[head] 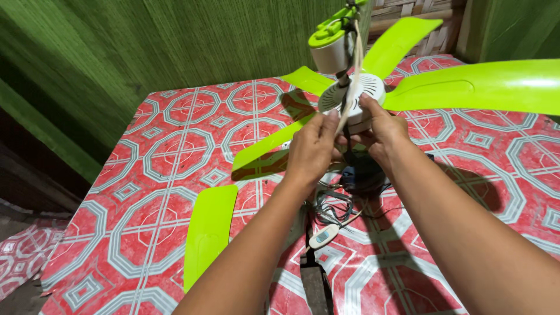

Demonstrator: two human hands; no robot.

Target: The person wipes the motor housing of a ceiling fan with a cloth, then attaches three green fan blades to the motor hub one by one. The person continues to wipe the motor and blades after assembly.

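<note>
Head view, left hand: the left hand [312, 149] is raised in front of the camera, fingers curled and pinched on a thin pale cord [352, 87] just below the fan's hub.
Head view, right hand: the right hand [382, 131] grips the underside of the white motor housing [356, 93], thumb pressed on its vented face, fingers wrapped beneath.
Fan: a small ceiling fan [466, 87] with lime-green blades is held up above the table, between both hands; its blades spread left, up and far right.
Top part: a white cylinder with a green cap [330, 44] sits above the hub, tilted, with the cord running up past it.
Loose blade: one separate green blade [209, 233] lies flat on the table, left of the left forearm, well apart from the fan.
Switch: a white inline switch [322, 236] lies on the table between the forearms, beside a tangle of dark wires [332, 204].
Dark object: a blue-black item [361, 172] sits under the hands; what it is cannot be told.
Table: a red cloth with grey octagon patterns covers the table [175, 151].
Surroundings: green walls [146, 41] stand behind the table.
</note>
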